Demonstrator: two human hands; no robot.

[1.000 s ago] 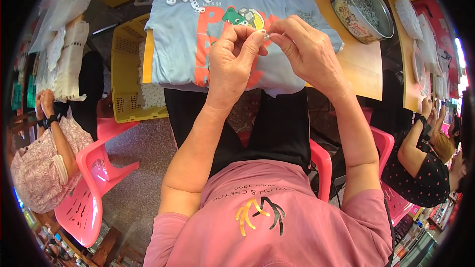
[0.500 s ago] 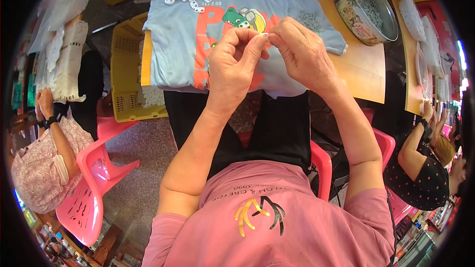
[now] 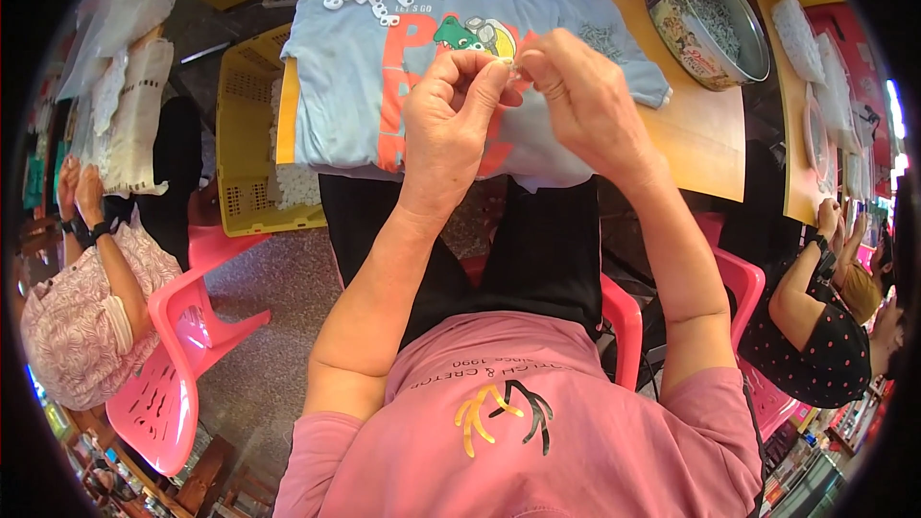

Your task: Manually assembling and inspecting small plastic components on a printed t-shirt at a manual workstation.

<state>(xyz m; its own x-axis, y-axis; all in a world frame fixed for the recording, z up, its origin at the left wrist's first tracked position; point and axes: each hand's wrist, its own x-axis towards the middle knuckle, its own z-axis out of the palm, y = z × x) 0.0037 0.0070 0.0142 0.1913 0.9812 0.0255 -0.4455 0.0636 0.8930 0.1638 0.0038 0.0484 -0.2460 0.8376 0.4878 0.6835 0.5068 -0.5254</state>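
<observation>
Small clear part (image 3: 515,67), frame upper centre: pinched between closed fingertips of left hand (image 3: 451,120) and right hand (image 3: 580,101), above blue shirt (image 3: 345,86).

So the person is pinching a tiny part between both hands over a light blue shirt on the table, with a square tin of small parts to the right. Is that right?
Nearly. In the head view the tin is round, not square. The rest holds: the left hand and right hand pinch a tiny part together over the light blue shirt spread on the table.
</observation>
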